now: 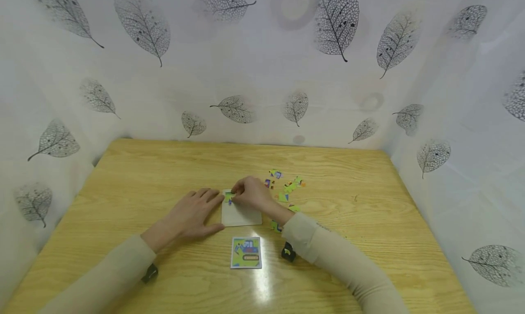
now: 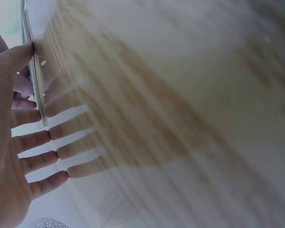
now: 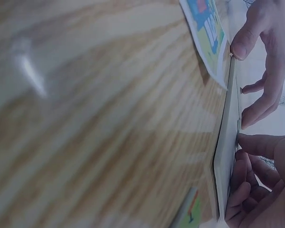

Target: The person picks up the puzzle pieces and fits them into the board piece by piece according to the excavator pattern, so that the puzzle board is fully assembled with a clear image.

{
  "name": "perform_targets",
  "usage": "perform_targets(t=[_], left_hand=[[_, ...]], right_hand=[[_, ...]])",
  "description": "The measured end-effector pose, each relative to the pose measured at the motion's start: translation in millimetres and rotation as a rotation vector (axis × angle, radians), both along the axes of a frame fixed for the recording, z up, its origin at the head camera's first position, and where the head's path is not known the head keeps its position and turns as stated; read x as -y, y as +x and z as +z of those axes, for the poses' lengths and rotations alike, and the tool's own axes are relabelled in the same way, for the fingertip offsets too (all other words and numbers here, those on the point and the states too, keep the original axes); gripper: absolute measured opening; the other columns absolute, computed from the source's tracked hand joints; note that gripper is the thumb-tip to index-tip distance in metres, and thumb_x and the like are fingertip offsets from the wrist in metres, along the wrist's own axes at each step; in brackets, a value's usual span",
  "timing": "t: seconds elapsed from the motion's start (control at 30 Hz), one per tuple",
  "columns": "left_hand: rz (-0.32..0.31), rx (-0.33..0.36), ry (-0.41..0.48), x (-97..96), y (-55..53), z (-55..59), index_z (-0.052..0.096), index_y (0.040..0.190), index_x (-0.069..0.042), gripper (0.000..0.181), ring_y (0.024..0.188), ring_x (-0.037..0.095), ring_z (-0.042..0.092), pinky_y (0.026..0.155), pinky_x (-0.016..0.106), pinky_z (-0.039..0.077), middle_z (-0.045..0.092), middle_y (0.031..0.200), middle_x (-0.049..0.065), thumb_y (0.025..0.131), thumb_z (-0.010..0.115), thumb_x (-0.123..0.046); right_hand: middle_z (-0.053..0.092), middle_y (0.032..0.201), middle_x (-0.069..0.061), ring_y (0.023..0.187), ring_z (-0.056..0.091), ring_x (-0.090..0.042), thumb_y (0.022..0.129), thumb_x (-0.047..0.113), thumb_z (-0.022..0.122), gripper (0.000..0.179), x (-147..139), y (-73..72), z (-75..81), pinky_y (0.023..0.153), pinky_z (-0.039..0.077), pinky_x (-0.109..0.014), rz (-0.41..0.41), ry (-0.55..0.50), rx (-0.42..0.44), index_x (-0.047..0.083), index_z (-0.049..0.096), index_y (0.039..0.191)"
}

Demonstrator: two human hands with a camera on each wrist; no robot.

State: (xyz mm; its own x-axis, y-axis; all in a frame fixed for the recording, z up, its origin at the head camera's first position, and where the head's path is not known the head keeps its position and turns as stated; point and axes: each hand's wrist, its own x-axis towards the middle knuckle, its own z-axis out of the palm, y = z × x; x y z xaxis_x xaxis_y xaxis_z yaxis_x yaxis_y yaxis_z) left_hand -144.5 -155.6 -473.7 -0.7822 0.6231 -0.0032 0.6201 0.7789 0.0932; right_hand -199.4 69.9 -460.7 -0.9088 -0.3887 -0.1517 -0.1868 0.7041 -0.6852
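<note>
"Where are the 2 hands placed?"

"The left hand (image 1: 194, 216) is laid flat at the left edge of a white puzzle board (image 1: 239, 217), its fingers straight and spread; the board's near left corner is touched by its thumb. The right hand (image 1: 253, 194) is held over the far part of the board, fingers curled."

"Is anything pinched?"

"That cannot be told. The right thumb and fingertips are brought to a green puzzle piece (image 1: 228, 195) in the board's far left corner, but the grip is hidden."

"And what is set around them?"

"Loose puzzle pieces (image 1: 291, 186) are scattered to the right of the board. A square picture card (image 1: 246, 252), printed with a blue digger on green, is laid on the near side. Everything is supported by a wood-grain table (image 1: 348, 232), backed by a pale curtain (image 1: 262, 77) patterned with dark skeleton leaves."
</note>
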Motion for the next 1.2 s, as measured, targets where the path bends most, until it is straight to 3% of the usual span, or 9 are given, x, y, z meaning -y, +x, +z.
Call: perform_targets(t=[0.43, 0.6, 0.93, 1.2], left_hand=[[-0.017, -0.002, 0.0, 0.1, -3.8, 0.9, 0.051, 0.155, -0.011, 0.082, 0.142, 0.041, 0.053, 0.111, 0.06, 0.051, 0.055, 0.154, 0.018, 0.096, 0.061, -0.066], [-0.019, -0.014, 0.003, 0.3, -4.4, -0.8, 0.051, 0.155, -0.012, 0.081, 0.141, 0.04, 0.054, 0.109, 0.06, 0.052, 0.055, 0.153, 0.017, 0.096, 0.061, -0.067], [-0.008, 0.008, -0.003, 0.4, -4.2, 1.5, 0.05, 0.157, -0.013, 0.084, 0.143, 0.04, 0.052, 0.11, 0.061, 0.051, 0.053, 0.156, 0.017, 0.095, 0.06, -0.069], [-0.028, -0.007, 0.007, 0.6, -4.5, 1.1, 0.051, 0.156, -0.013, 0.083, 0.142, 0.04, 0.053, 0.11, 0.06, 0.052, 0.054, 0.155, 0.017, 0.095, 0.061, -0.068]], right_hand=[[0.078, 0.091, -0.003, 0.074, 0.063, -0.007, 0.09, 0.016, 0.083, 0.02, -4, 0.5, -2.1, 0.066, 0.049, -0.018, 0.004, 0.016, -0.018, 0.008, 0.081, 0.109], [0.078, 0.096, -0.005, 0.08, 0.065, -0.009, 0.092, 0.017, 0.081, 0.02, -10, 1.4, 0.4, 0.069, 0.053, -0.019, 0.005, -0.025, -0.003, 0.008, 0.08, 0.11], [0.076, 0.104, -0.008, 0.088, 0.067, -0.015, 0.096, 0.02, 0.077, 0.028, -57, 7.3, 12.4, 0.072, 0.058, -0.024, 0.027, -0.125, -0.002, 0.006, 0.077, 0.12], [0.076, 0.106, -0.008, 0.086, 0.066, -0.014, 0.098, 0.021, 0.075, 0.031, -99, 13.0, 22.3, 0.07, 0.057, -0.025, 0.033, -0.118, -0.021, 0.006, 0.075, 0.125]])
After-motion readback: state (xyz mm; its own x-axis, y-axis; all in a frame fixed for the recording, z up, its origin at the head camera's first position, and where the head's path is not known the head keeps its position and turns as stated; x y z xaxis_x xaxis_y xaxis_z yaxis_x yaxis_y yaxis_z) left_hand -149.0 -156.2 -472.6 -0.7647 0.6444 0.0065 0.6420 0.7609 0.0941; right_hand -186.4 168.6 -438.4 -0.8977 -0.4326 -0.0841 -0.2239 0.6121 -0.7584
